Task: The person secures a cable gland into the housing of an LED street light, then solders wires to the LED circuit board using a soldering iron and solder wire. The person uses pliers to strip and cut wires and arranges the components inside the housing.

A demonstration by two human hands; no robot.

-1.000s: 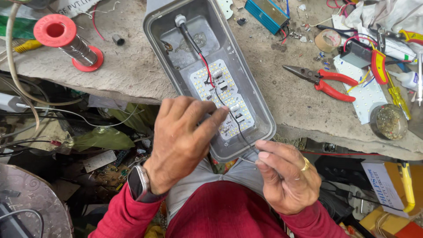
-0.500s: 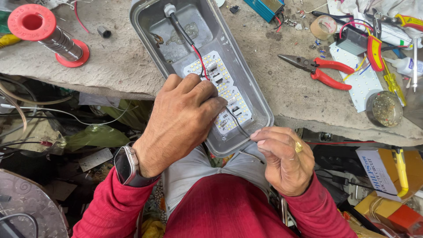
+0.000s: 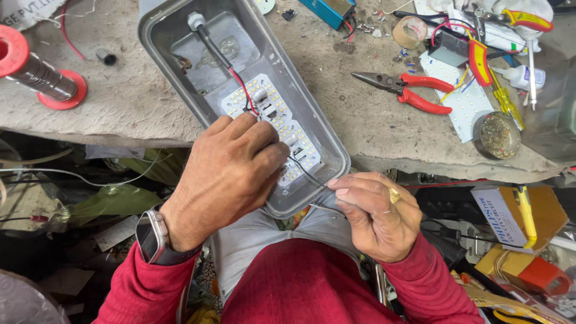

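A grey metal lamp housing (image 3: 180, 42) lies on the stone bench, its near end hanging over the edge. Inside it sits a white LED board (image 3: 273, 117) fed by a red and a black wire (image 3: 231, 69). My left hand (image 3: 231, 174) rests on the near part of the board, fingers curled over it. My right hand (image 3: 372, 210), with a gold ring, pinches a thin black wire (image 3: 306, 174) that runs from the board out over the housing's rim.
On the bench stand a red solder spool (image 3: 36, 75) at left, red-handled pliers (image 3: 408, 90), a spare white LED strip (image 3: 459, 96), a round glass piece (image 3: 499, 135), a yellow-handled tool (image 3: 504, 99) and a tape roll (image 3: 411, 31). Boxes and clutter lie below the bench.
The view has shifted so the housing sits higher and further left. My left hand has slid a little along the board. My right hand still pinches the wire.
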